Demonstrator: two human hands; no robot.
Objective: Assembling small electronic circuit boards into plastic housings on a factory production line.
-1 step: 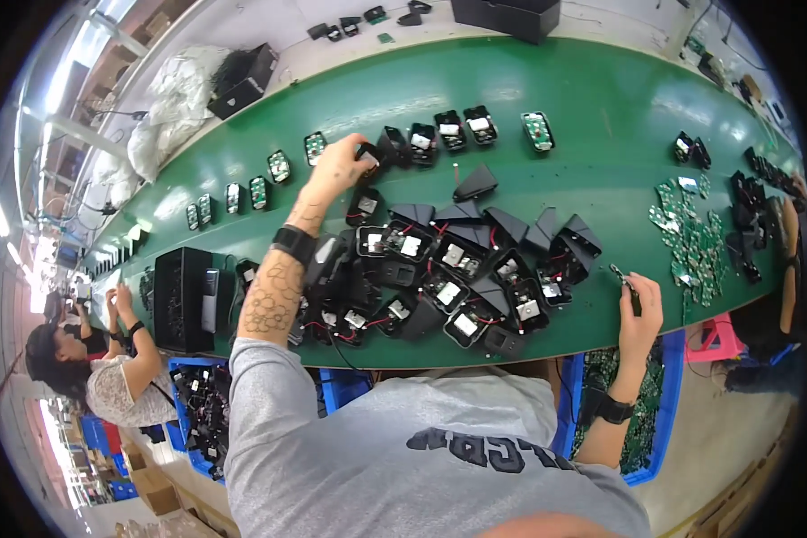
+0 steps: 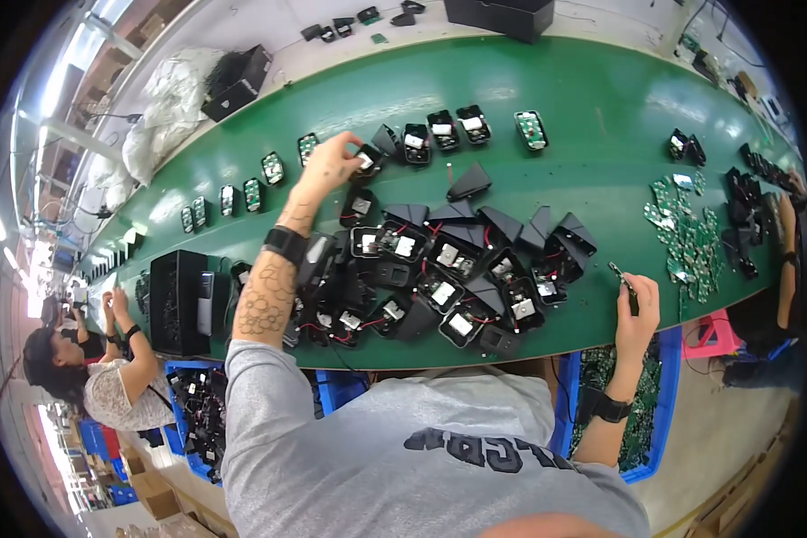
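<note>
My left hand [image 2: 330,165] reaches over the far side of the pile, its thumb and fingers closed on a black plastic housing [image 2: 367,162] with a pale part inside. Just right of that housing stand other black housings [image 2: 416,143] in a row. To the right of the pile, my right hand [image 2: 637,311] pinches a small circuit board [image 2: 617,271] between thumb and fingertips, edge up above the table. Between my hands lies a heap of open black housings [image 2: 442,291] with white blocks and red wires, mixed with black covers [image 2: 469,182].
The green table [image 2: 592,108] carries a row of housings with green boards [image 2: 272,168] at left and a heap of loose boards [image 2: 686,233] at right. A black bin [image 2: 179,300] stands left. Blue crates [image 2: 662,403] sit below the edge. Co-workers are at both sides.
The whole view has shifted slightly. The housing in my left hand has turned a little, showing more of its pale inside. My right hand keeps its pinch on the board.
</note>
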